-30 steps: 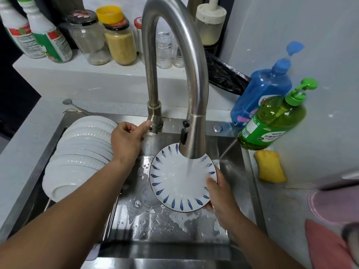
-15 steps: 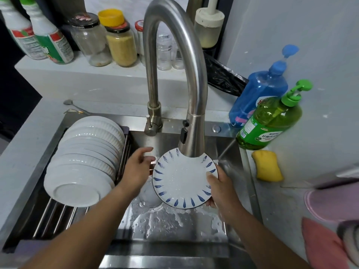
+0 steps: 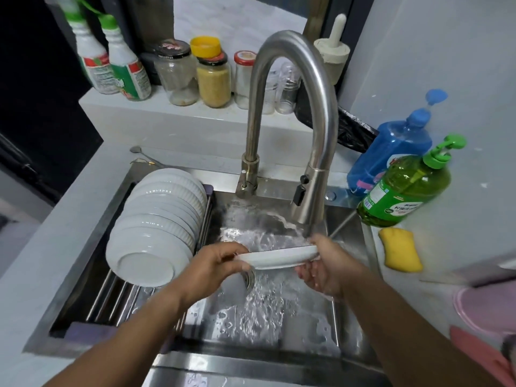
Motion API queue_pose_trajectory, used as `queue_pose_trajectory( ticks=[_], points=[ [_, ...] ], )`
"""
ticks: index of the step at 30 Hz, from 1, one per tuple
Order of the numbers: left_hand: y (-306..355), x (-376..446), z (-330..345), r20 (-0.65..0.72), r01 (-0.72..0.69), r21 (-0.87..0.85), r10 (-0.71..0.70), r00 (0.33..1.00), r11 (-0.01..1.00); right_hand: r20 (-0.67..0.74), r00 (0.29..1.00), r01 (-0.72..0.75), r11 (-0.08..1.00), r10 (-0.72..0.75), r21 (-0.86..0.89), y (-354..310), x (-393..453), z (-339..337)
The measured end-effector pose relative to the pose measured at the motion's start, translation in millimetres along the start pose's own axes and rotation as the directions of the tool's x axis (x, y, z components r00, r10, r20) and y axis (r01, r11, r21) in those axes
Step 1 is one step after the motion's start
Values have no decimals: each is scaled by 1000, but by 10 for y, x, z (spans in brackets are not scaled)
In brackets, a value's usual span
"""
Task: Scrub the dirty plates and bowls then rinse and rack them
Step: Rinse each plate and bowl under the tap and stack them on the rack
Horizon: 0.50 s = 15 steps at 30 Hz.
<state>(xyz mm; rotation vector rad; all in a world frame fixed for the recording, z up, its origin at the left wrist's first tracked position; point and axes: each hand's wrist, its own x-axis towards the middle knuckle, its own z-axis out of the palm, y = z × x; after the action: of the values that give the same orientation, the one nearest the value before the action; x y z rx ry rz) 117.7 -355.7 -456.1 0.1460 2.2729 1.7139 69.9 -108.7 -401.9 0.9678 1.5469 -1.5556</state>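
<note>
A small white plate (image 3: 276,258) is held edge-on over the steel sink (image 3: 279,328), just below the faucet head (image 3: 305,208). My left hand (image 3: 215,268) grips its left rim and my right hand (image 3: 326,268) grips its right rim. Its blue-patterned face is turned out of sight. Water sheets off the plate toward the sink's back wall. A row of white ribbed bowls (image 3: 159,222) lies nested on its side on the roll-up rack (image 3: 117,300) over the sink's left part.
The tall faucet arch (image 3: 293,88) rises right above the plate. A green soap bottle (image 3: 405,188), a blue bottle (image 3: 391,152) and a yellow sponge (image 3: 400,250) sit on the right counter. Jars and spray bottles line the back ledge. A pink lid (image 3: 485,308) lies at right.
My left hand left the faucet handle and took the plate's left rim. The plate tipped from facing me to edge-on, nearly level. The view pulled back.
</note>
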Motion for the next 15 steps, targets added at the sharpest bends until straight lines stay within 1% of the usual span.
queue_pose_trajectory(
  ticks=[2, 5, 7, 9, 12, 15],
  points=[
    [81, -63, -136, 31, 3, -38, -1, 1000, 999, 41, 999, 30, 999, -31, 21, 23, -38, 66],
    [195, -164, -394, 7, 9, -109, -8, 1000, 994, 31, 988, 153, 987, -152, -56, 66, -123, 240],
    [279, -255, -577, -19, 6, -161, -9, 1000, 987, 12, 965, 263, 962, -263, -77, 116, -188, 413],
    [358, -337, -750, -55, 20, -198, -31, 998, 980, 29, 925, 380, 922, -379, -77, 156, -171, 547],
    [451, -508, -995, -163, 26, -231, -64, 985, 973, 76, 871, 491, 869, -486, -59, 227, -205, 741],
    [441, -719, -1138, -323, -17, -267, -72, 944, 963, 128, 809, 586, 805, -574, -90, 336, -311, 979]
  ],
)
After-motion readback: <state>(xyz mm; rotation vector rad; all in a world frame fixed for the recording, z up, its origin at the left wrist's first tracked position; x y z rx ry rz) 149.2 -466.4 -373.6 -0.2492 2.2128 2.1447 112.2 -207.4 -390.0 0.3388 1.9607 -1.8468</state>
